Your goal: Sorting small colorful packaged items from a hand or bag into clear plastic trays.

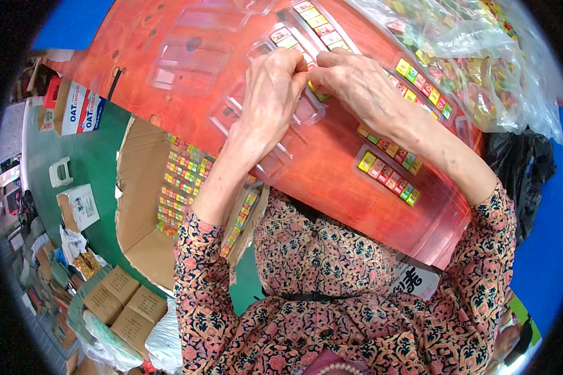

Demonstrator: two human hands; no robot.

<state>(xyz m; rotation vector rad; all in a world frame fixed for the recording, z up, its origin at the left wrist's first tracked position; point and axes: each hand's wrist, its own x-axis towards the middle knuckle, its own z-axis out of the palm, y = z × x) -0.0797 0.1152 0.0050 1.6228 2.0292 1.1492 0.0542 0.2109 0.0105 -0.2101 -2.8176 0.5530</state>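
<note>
Above the red tabletop (pixel 322 181), my left hand (pixel 273 90) and my right hand (pixel 356 87) meet over a clear plastic tray (pixel 283 34) partly filled with small coloured packets. Fingers of both hands are bent and closed at the tips; what they pinch is hidden. A yellow packet (pixel 319 92) shows just beneath the fingers. Beyond the hands lies another tray strip (pixel 322 25) with a row of packets. Under and beside my right forearm are more filled strips (pixel 389 179). Clear trays without packets (pixel 191 64) lie to the left of my left hand.
A big transparent bag (pixel 475 62) of coloured packets covers the table's far right, with a black plastic bag (pixel 520 181) below it. Left of the table stands an open cardboard box (pixel 137 209) holding many filled strips. Brown cartons (pixel 131 306) sit at lower left.
</note>
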